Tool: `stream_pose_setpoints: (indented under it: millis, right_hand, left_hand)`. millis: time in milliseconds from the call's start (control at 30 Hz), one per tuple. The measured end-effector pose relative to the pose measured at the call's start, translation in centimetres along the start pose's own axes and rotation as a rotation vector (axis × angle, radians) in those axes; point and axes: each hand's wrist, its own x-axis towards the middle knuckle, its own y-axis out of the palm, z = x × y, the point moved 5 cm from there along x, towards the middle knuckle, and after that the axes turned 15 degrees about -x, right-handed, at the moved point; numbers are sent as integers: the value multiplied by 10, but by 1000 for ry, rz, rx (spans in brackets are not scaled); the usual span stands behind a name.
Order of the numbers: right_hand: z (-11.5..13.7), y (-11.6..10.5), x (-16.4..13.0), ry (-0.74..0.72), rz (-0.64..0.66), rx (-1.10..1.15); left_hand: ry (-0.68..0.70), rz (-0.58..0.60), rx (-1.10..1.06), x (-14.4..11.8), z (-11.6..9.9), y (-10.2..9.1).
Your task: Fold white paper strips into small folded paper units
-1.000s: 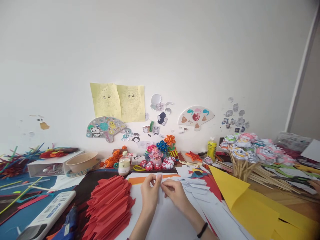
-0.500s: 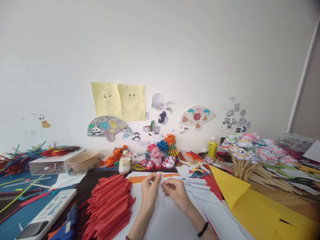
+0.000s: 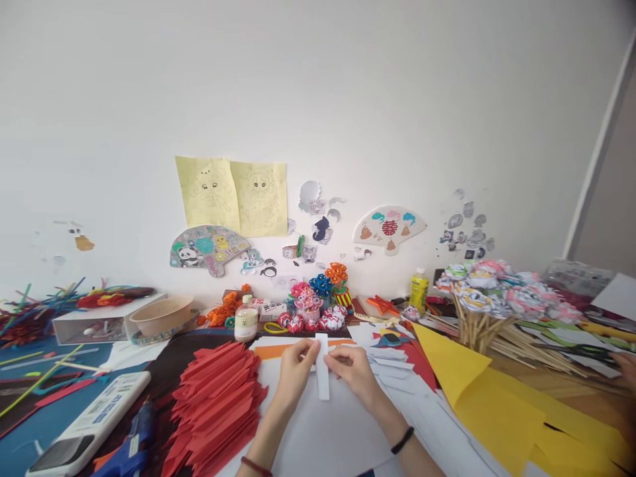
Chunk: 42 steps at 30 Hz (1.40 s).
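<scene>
A narrow white paper strip (image 3: 322,385) stands nearly upright between my hands, over large white sheets (image 3: 318,437). My left hand (image 3: 297,366) pinches the strip's left edge between thumb and fingers near its upper part. From the other side my right hand (image 3: 354,372) has its fingertips closed on the right edge, slightly lower. A stack of folded red paper pieces (image 3: 218,404) lies left of my left hand. To the right of my right hand are several folded white strips (image 3: 395,368).
Yellow paper sheets (image 3: 497,404) spread at right, below paper flowers on sticks (image 3: 481,291). Another person's hand (image 3: 625,368) shows at the right edge, by scissors (image 3: 579,351). At left lie a blue glue gun (image 3: 132,447) and a white power strip (image 3: 94,424). A bottle (image 3: 246,319) stands behind.
The white paper strip now faces me broadly, where it showed narrower and fainter before. My right hand has shifted slightly right. Another person's hand has come in at the right edge.
</scene>
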Motion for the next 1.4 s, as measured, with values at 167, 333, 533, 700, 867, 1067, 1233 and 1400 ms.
stream_pose_setpoints:
  millis: [167,333,533,700,867,1067,1233,1400]
  right_hand:
    - [0,-1,-1,14,1,1]
    - [-5,-5,1,27,-26,25]
    - [-12,-10,3,32,-55,43]
    - [-13,-9,2,46,-64,82]
    - [-11,-12,2,43,-99,98]
    - [-14,-14,2,72,-168,128]
    - [-22,-18,2,128,-248,135]
    - [-25,-28,2,119,-357,115]
  left_hand:
    - [94,-31,127,-3,-7,-2]
    - [72,48,158,-5,-2,4]
    - [91,141,161,-8,2,10]
    - [92,127,120,-10,-1,13]
    - [35,212,121,-10,4,19]
    - [24,179,170,-11,8,19]
    - [17,216,178,-11,9,22]
    - [-15,320,163,-17,4,30]
